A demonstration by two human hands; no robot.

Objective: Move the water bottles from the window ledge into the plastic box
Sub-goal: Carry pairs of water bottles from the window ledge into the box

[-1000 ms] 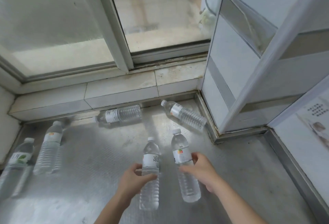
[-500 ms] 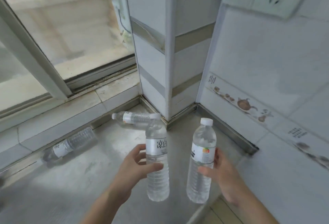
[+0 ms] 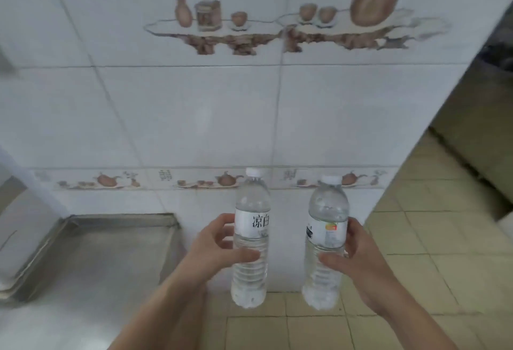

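My left hand (image 3: 216,247) grips a clear water bottle (image 3: 251,238) with a white label bearing black characters, held upright in the air. Beside it, my right hand (image 3: 358,260) grips a second clear bottle (image 3: 326,238) whose white label has an orange mark, also upright. Both have white caps. The bottles hang side by side, a little apart, in front of a tiled wall. The plastic box and the window are out of view.
The metal-covered ledge (image 3: 91,255) ends at lower left with a raised rim. A white tiled wall (image 3: 222,116) with teapot pictures faces me. Beige floor tiles (image 3: 416,238) spread to the right and below the bottles.
I have turned right, away from the window. Both bottles stay gripped and upright, carried off the ledge and over its edge. The other bottles on the ledge have left the view.
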